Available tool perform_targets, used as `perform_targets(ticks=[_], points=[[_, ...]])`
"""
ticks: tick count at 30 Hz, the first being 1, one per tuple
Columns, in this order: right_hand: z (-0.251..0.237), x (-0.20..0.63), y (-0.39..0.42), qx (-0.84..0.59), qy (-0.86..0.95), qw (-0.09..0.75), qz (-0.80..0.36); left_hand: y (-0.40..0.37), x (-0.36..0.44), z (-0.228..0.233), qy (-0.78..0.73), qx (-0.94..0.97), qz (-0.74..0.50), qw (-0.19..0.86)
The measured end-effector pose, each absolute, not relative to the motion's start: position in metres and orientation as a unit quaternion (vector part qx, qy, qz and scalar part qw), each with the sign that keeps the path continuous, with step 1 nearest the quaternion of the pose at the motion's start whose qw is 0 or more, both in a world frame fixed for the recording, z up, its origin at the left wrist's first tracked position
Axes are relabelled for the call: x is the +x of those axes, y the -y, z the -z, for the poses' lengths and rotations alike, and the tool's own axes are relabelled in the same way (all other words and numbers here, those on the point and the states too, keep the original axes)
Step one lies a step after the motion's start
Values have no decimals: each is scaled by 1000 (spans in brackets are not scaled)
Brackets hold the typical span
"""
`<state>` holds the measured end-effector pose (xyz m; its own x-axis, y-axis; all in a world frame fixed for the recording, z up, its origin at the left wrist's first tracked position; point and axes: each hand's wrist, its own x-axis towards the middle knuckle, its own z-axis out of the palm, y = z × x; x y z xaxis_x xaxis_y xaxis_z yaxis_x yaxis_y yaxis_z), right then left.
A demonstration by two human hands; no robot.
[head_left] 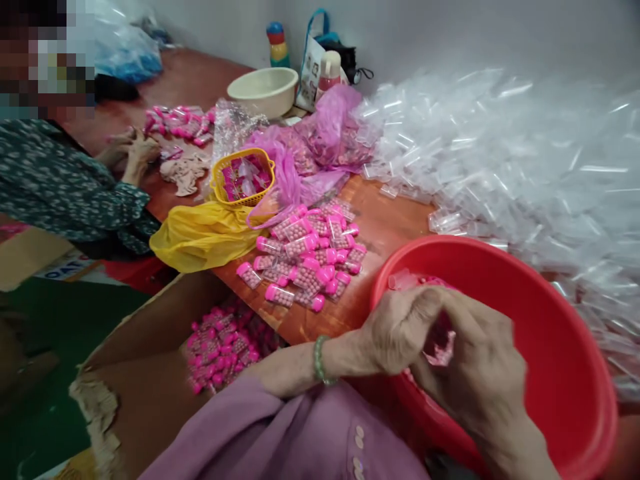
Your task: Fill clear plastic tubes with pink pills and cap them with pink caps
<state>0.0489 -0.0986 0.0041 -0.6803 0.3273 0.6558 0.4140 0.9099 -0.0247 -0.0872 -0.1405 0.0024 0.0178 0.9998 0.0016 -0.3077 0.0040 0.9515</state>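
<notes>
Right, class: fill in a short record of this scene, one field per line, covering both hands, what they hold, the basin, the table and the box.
left hand: over the red basin, fingers closed on a small pink item, green bead bracelet on the wrist
right hand: meets the left hand on the same item
table: filled pink-capped tubes in a heap, pile of clear empty tubes at right
yellow basket: holds pink packets
cardboard box: below the table edge, holds more pink-capped tubes
co-worker's hands: at far left of the table
</notes>
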Motion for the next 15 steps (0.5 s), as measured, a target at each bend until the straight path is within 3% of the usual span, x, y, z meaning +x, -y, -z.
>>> perform_targets(ticks=[5, 8, 11, 15], points=[[5, 35, 95, -184, 945, 269, -8, 130, -123, 16, -516, 516, -538, 422], [2, 43, 88, -217, 953, 212, -2, 115, -156, 23, -632, 549, -490, 244], [-2, 66, 71, -284, 939, 192, -3, 95, -194, 36, -737, 524, -421, 71], [2, 108, 43, -400, 897, 186, 3, 69, -234, 62, -751, 551, -363, -22]])
